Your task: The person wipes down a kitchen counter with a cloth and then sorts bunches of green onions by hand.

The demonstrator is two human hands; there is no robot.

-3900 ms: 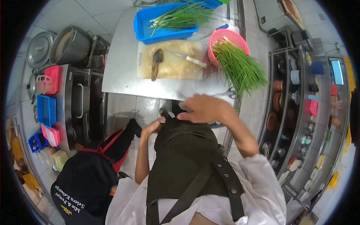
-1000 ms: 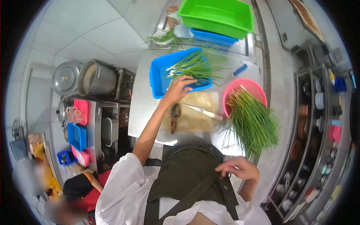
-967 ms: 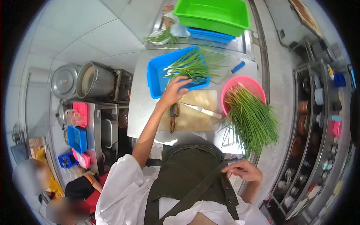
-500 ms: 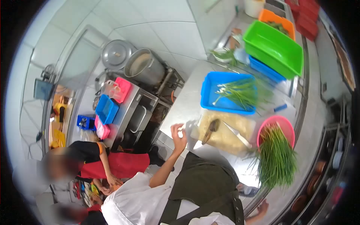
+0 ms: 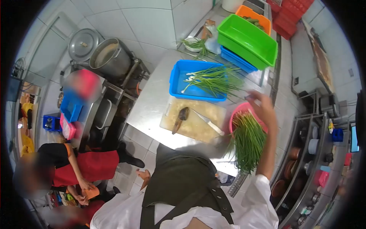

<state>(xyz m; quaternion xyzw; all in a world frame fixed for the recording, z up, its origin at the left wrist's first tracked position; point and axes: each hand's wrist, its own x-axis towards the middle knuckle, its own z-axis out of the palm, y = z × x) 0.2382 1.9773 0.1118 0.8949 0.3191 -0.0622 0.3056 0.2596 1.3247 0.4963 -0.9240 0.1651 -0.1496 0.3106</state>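
My right hand (image 5: pixel 261 107) is stretched over the far right side of a pink bowl (image 5: pixel 232 120), fingers bent and blurred; whether it holds something is unclear. Long green onions (image 5: pixel 247 147) fill that bowl and hang over its near side. My left hand (image 5: pixel 144 175) is low beside my dark apron, fingers loosely apart, holding nothing visible. On a worn cutting board (image 5: pixel 206 133) lie a white-handled knife (image 5: pixel 208 122) and a dark, long-shaped object (image 5: pixel 180 119). Behind the board, a blue tub (image 5: pixel 177 88) holds more green onions (image 5: pixel 213 81) with white ends.
A green tub (image 5: pixel 248 40) rests on blue tubs (image 5: pixel 238 60), beside an orange tub (image 5: pixel 263 21). A small white bowl (image 5: pixel 195 49) with greens sits by the wall. Left are a large pot (image 5: pixel 121 63) and a co-worker in a red apron (image 5: pixel 89 168). Shelves (image 5: pixel 305 152) stand right.
My right hand has risen from low at my side to above the pink bowl, where a blue handle lay. My left hand has drawn back from the table edge. The view has turned right.
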